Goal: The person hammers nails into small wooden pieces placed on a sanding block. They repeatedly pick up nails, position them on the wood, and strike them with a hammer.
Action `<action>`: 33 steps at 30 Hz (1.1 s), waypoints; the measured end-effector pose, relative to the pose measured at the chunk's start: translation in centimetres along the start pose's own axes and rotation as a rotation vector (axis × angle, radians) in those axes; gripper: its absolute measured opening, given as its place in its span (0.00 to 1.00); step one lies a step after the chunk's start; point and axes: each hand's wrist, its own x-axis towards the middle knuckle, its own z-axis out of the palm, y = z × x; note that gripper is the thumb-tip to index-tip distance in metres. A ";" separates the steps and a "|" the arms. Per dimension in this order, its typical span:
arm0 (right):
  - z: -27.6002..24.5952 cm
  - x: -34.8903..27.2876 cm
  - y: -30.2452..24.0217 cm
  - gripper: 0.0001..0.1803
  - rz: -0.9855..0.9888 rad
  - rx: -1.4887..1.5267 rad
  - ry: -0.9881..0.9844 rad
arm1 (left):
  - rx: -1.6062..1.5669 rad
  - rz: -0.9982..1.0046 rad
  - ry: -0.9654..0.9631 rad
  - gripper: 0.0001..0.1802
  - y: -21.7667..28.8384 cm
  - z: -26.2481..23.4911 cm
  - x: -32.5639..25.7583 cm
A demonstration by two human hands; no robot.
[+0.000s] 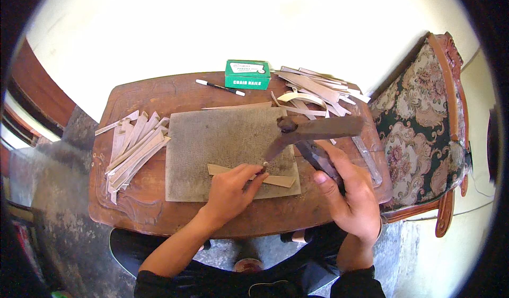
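Note:
My right hand (352,194) is wrapped round the dark handle of a hammer (328,127), its worn head raised over the grey board (185,155). One end of that head is close above my left fingertips. My left hand (233,189) pinches a small nail (265,164) with a pale round head between thumb and forefinger. Under these fingers a tan strip (281,181) lies across the lower part of the board, its middle hidden by the hand. I cannot tell whether the nail's point touches the strip.
Left of the board lies a heap of folded tan strips (135,149). Loose curved strips (313,89) are piled at the back right. A green box (247,75) and a black-and-white pen (220,87) sit at the back of the wooden table (154,94). A flowered chair (419,123) stands at the right.

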 end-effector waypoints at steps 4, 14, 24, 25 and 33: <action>0.6 0.0 0.3 0.24 -0.015 -0.021 -0.001 | 0.007 -0.022 -0.014 0.08 0.0 -0.2 -0.1; 1.2 0.2 1.9 0.21 -0.041 0.029 0.023 | 0.017 -0.012 0.001 0.08 -0.1 -0.2 -0.1; 10.2 2.3 8.4 0.20 0.553 1.045 0.069 | -0.029 -0.211 -0.041 0.07 0.4 -0.6 0.5; 10.5 2.5 8.7 0.20 0.558 1.026 0.074 | -0.053 -0.252 -0.046 0.07 0.5 -0.8 0.6; 11.2 2.8 8.8 0.19 0.575 1.000 0.088 | -0.196 -0.304 -0.014 0.07 -0.2 -0.3 0.5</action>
